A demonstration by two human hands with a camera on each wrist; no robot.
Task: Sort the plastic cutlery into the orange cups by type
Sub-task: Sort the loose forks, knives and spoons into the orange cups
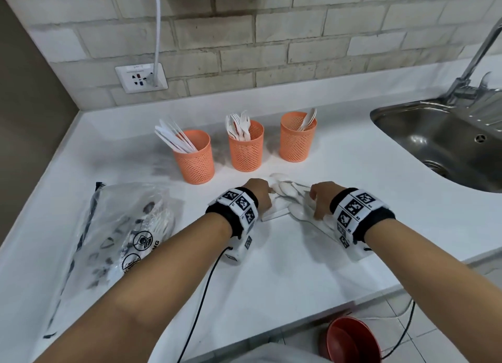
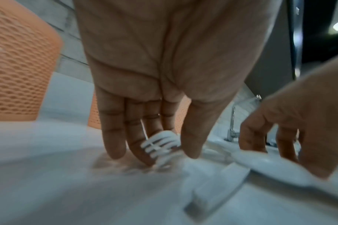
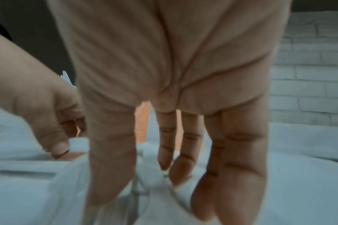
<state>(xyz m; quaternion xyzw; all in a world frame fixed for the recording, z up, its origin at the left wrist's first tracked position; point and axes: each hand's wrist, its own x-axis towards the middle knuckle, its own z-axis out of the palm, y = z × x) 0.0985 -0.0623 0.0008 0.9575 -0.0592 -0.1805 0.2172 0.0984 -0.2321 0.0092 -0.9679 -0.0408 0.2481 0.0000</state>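
Note:
Three orange mesh cups stand in a row: the left cup (image 1: 194,157) has knives, the middle cup (image 1: 245,146) forks, the right cup (image 1: 298,138) spoons. In front of them lies a pile of white cutlery (image 1: 288,197), mostly spoons. My left hand (image 1: 264,191) is at the pile's left end. In the left wrist view its fingers point down and its fingertips and thumb (image 2: 164,155) pinch a white fork (image 2: 160,146). My right hand (image 1: 316,205) is on the pile's right end, its straight fingers (image 3: 164,152) spread down on the spoons (image 2: 276,164).
A crumpled clear plastic bag (image 1: 122,226) lies at the left of the white counter (image 1: 271,267). A steel sink (image 1: 434,134) and tap (image 1: 472,63) are at the right. A wall socket (image 1: 141,77) with a cable is behind. A red bowl (image 1: 350,341) sits below the counter edge.

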